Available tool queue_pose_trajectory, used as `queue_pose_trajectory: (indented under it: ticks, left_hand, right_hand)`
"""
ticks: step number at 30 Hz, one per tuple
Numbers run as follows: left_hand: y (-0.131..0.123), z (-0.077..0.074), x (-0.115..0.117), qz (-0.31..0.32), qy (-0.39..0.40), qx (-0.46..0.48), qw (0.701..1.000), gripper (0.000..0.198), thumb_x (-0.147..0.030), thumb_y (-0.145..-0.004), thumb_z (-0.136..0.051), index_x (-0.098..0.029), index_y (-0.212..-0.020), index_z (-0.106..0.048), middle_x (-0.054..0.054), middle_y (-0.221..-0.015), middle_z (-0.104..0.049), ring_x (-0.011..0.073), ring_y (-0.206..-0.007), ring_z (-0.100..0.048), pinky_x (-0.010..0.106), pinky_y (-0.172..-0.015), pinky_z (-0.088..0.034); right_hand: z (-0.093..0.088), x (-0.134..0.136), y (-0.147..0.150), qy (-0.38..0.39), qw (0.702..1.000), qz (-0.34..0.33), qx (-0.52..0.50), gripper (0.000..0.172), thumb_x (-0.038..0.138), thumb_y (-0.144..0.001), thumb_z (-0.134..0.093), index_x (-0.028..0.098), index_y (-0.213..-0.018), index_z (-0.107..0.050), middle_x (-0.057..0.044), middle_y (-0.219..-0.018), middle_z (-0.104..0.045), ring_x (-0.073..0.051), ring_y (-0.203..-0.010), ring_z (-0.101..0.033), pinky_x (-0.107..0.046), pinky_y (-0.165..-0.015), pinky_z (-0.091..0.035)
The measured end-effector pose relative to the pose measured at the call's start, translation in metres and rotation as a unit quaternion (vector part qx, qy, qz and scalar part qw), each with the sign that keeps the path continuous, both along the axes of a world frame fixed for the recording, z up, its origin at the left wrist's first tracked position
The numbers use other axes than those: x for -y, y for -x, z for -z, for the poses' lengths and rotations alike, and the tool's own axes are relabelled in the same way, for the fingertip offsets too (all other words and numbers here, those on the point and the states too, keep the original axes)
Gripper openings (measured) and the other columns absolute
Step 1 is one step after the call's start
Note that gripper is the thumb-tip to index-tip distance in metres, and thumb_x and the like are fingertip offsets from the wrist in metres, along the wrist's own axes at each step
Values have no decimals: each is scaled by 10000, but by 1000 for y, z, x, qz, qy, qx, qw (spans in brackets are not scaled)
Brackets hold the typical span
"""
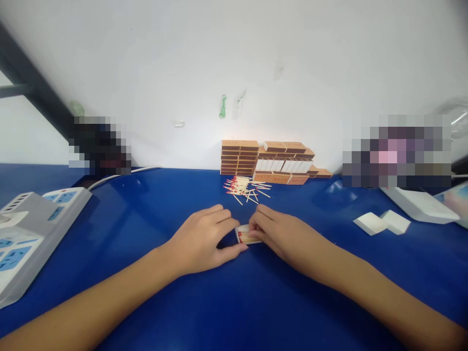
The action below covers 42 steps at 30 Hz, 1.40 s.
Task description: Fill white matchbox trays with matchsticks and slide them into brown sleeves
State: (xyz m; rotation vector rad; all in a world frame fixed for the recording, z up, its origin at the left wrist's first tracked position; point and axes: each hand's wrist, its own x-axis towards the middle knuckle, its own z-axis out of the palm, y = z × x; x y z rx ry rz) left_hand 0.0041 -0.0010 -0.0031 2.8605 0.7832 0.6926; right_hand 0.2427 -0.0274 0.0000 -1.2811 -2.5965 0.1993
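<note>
On the blue table before me lies a small white matchbox tray (243,227) with red-tipped matches (247,238) in it. My left hand (201,239) steadies the tray's left end between thumb and index finger. My right hand (278,229) has its fingers pinched together over the tray's right part, at the matches. Its fingers cover that end, so how many matches they grip is hidden. Just beyond the hands is a loose pile of matches (239,186), some scattered to the right.
Stacked matchboxes (239,158) stand against the white wall, beside more matchboxes (281,176) with white tray ends showing. At right lie two white pieces (371,223) near a white box-like object (420,204). A grey-white power strip (69,214) with blue sockets sits at left.
</note>
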Motion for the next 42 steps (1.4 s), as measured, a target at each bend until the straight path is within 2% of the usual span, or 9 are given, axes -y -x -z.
queue_pose_trajectory:
  ticks: [5,9,16,23,28,35,42]
  left_hand:
    - [0,-2,2,10,-4,10,1000,309,-434,-991,-636,-138,-1051,-706,49,-855,-657,203,-790,-585,352,-724,-506]
    - [0,-1,2,12,-4,18,1000,297,-421,-997,-628,-142,-1058,-709,53,-868,-670,204,-799,-591,354,-743,-513]
    - [-1,-1,2,3,2,-4,1000,344,-448,-982,-647,-136,-1113,-713,44,-867,-651,205,-808,-578,355,-742,-506]
    - [-1,-2,2,-4,11,-15,1000,341,-461,-984,-641,-145,-1080,-721,38,-848,-641,203,-808,-576,341,-714,-484]
    - [-2,-2,2,-5,10,-14,1000,329,-460,-984,-641,-155,-1080,-715,37,-850,-649,203,-820,-585,340,-729,-490]
    - [-1,-2,3,-6,8,-15,1000,325,-463,-990,-630,-164,-1088,-711,39,-853,-649,202,-826,-591,338,-735,-498]
    - [-1,-3,2,-9,-1,-15,1000,324,-463,-993,-626,-164,-1089,-707,41,-860,-660,198,-819,-599,334,-732,-503]
  right_hand:
    - [-9,0,-3,13,1000,-12,-15,163,193,-1058,-479,196,-970,-616,-59,-999,-629,-177,-761,-632,-314,-674,-493]
    - [-13,0,-2,24,998,1,-65,154,238,-1052,-506,224,-958,-627,-43,-958,-646,-169,-760,-617,-296,-663,-468]
    - [5,-24,-19,-49,977,159,-136,75,286,-983,-596,227,-968,-639,-26,-840,-636,-177,-698,-580,-311,-650,-439]
    - [18,-49,-23,-92,961,218,-143,225,434,-949,-643,209,-943,-632,-45,-846,-656,-209,-737,-606,-334,-665,-434]
    - [20,-52,-15,-90,972,184,-119,291,490,-952,-639,207,-1020,-628,-75,-958,-661,-224,-794,-618,-355,-718,-464]
    - [14,-57,-14,-62,974,184,-115,155,309,-976,-584,205,-886,-655,-60,-913,-640,-200,-762,-593,-332,-681,-419]
    - [11,-47,-34,-9,982,178,-66,171,300,-1017,-521,200,-914,-613,-85,-972,-657,-221,-826,-631,-358,-748,-467]
